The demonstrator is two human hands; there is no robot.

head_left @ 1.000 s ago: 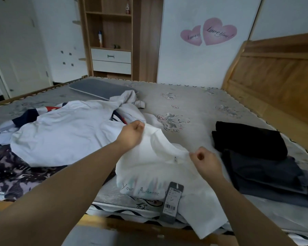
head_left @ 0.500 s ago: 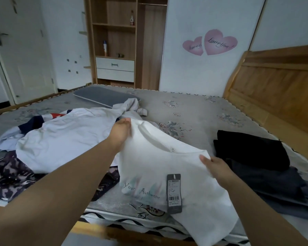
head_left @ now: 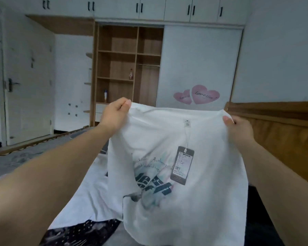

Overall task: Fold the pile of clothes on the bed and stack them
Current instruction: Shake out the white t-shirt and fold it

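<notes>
A white T-shirt (head_left: 199,206) with a teal and dark print hangs spread out in the air in front of me. My left hand (head_left: 115,112) pinches its left shoulder and my right hand (head_left: 239,127) pinches its right shoulder. A grey price tag (head_left: 182,165) dangles on a string from the neck label. Below the shirt, more unfolded clothes lie on the bed: a white garment (head_left: 89,197) and a dark patterned one (head_left: 78,233). The folded dark stack is mostly hidden behind the shirt.
The bed's grey mattress (head_left: 16,157) stretches to the left. A wooden headboard (head_left: 283,128) stands at the right. Across the room are an open wooden wardrobe (head_left: 128,68), a white door (head_left: 27,82) and a sliding panel with pink heart stickers (head_left: 196,95).
Both hands have lifted the white T-shirt off the bed and spread it wide by the shoulders. My head has tilted up, so the room's far wall fills the view.
</notes>
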